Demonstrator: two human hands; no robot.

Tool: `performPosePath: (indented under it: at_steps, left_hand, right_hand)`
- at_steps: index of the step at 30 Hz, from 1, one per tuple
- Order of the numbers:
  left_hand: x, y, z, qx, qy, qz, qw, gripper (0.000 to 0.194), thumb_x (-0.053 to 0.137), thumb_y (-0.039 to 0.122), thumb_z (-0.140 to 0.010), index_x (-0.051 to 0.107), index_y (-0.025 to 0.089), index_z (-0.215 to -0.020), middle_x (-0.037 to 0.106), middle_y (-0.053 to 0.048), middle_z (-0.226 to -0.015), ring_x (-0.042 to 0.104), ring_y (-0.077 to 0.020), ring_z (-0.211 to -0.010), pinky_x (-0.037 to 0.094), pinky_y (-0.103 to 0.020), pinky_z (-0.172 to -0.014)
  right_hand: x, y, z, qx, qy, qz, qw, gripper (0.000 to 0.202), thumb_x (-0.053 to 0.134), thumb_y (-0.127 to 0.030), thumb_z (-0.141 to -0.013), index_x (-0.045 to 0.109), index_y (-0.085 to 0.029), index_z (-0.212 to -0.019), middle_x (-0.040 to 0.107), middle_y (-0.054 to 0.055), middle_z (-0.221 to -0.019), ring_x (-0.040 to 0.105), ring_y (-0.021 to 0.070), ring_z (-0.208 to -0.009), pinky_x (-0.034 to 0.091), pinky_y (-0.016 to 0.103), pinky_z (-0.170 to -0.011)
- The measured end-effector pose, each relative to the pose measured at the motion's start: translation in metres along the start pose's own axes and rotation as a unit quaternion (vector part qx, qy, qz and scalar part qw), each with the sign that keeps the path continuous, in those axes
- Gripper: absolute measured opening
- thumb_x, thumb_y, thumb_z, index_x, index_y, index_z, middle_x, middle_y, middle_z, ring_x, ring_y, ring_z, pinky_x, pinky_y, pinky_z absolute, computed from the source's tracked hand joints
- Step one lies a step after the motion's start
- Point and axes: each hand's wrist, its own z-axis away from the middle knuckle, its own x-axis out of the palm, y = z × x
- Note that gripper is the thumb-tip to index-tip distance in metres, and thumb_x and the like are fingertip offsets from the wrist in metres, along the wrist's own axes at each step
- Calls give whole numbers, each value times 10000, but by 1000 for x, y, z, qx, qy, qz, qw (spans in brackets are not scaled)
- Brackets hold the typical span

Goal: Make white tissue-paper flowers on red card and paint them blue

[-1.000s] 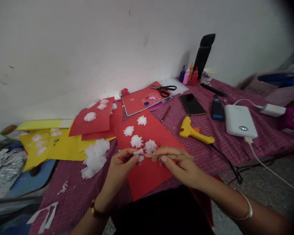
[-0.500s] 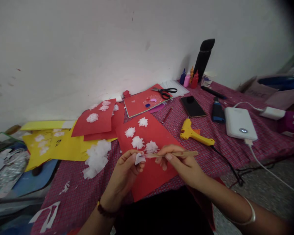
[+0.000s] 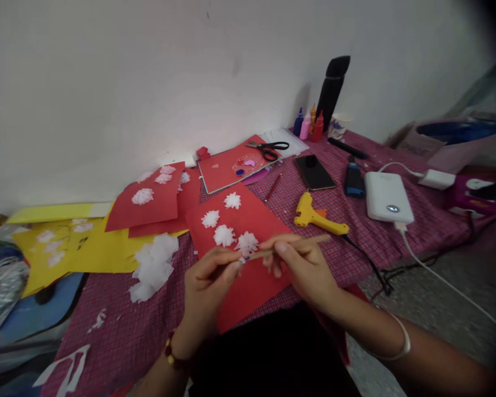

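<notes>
Steadying a flat wooden stick (image 3: 261, 254) between closed thumb and fingers, the right hand (image 3: 308, 267) apparently braces its tip against a white paper scrap (image 3: 243, 260) pinched in the left hand (image 3: 209, 278), above the red sheet (image 3: 248, 295) by the table's (image 3: 116, 300) near edge.

On the table (image 3: 111, 292), flowers (image 3: 224, 235) lie on the sheet (image 3: 248, 298) near the front edge, the glue gun (image 3: 324, 221) right of it, the phone (image 3: 314, 172) behind the glue gun, and bottles (image 3: 305, 128) at the back edge.

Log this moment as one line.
left hand: pinching white paper piece | right hand: gripping thin tan stick | beneath: red paper sheet bearing white ruffled flowers
</notes>
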Motion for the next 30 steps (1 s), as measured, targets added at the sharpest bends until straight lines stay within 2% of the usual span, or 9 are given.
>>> performPosePath:
  at_steps: [2, 4, 8, 12, 15, 18, 21, 25, 30]
  left_hand:
    - [1, 9, -1, 116, -19, -126, 985, 149, 660, 140, -800, 741, 254, -851, 690, -5, -777, 625, -134, -719, 485, -254, -663]
    - [2, 15, -4, 151, -26, -151, 977, 175, 648, 112, -802, 730, 259, -849, 695, 5, -782, 632, -129, -717, 484, -249, -658]
    - [5, 21, -14, 67, -39, -52, 996, 131, 636, 135, -823, 705, 246, -824, 645, 37, -689, 572, -86, -589, 464, -207, -569]
    - [4, 11, -28, -3, -123, -23, 992, 108, 591, 202, -857, 692, 213, -893, 660, 16, -702, 587, -93, -567, 491, -210, -559]
    - [-2, -7, -39, 62, -205, -158, 964, 226, 512, 241, -907, 624, 196, -1098, 677, -30, -841, 639, -134, -713, 529, -266, -673]
    - [-6, -27, -47, 140, -242, -293, 914, 196, 532, 200, -873, 637, 192, -1039, 658, -69, -979, 616, -185, -919, 499, -343, -840]
    - [-1, -38, -48, 157, -281, -330, 888, 264, 531, 105, -807, 656, 207, -1017, 615, -79, -1073, 548, -222, -1029, 436, -395, -930]
    - [10, -41, -49, 145, -283, -368, 874, 213, 496, 82, -806, 655, 189, -897, 590, -71, -976, 524, -218, -935, 425, -376, -847]
    - [11, -53, -59, 89, -220, -363, 901, 122, 515, 109, -797, 584, 172, -719, 549, -15, -747, 512, -154, -714, 399, -286, -671]
  right_hand:
    - [1, -3, -2, 57, 11, -84, 995, 194, 580, -345, -896, 714, -205, -877, 606, -31, -579, 478, 68, -421, 449, 197, -445]
    - [1, -8, -5, 108, -6, -160, 981, 156, 600, -337, -877, 692, -210, -868, 572, -57, -549, 427, 57, -384, 454, 192, -435]
    - [-5, -13, -11, 78, -62, -161, 982, 146, 684, -361, -819, 706, -226, -872, 645, -40, -665, 488, 63, -434, 460, 198, -448]
    - [-17, -6, -17, 9, -25, -58, 998, 190, 686, -372, -830, 726, -191, -793, 681, -8, -676, 536, 66, -468, 436, 196, -470]
    - [-30, 4, -21, 63, 18, -104, 992, 233, 685, -398, -822, 682, -175, -755, 645, -25, -588, 492, 60, -403, 403, 190, -428]
    - [-43, 14, -23, 106, 51, -128, 985, 251, 709, -398, -789, 642, -164, -727, 606, -40, -526, 475, 62, -382, 390, 184, -414]
    - [-51, 20, -22, 106, 56, -101, 988, 264, 690, -403, -799, 641, -153, -729, 606, -34, -535, 489, 60, -398, 385, 177, -422]
    - [-53, 20, -21, 74, 42, -7, 996, 248, 638, -395, -838, 653, -159, -764, 615, -27, -567, 515, 67, -441, 398, 181, -456]
    - [-51, 18, -16, -18, -33, 169, 985, 183, 569, -272, -882, 678, -171, -774, 679, 18, -721, 592, 104, -568, 463, 227, -549]
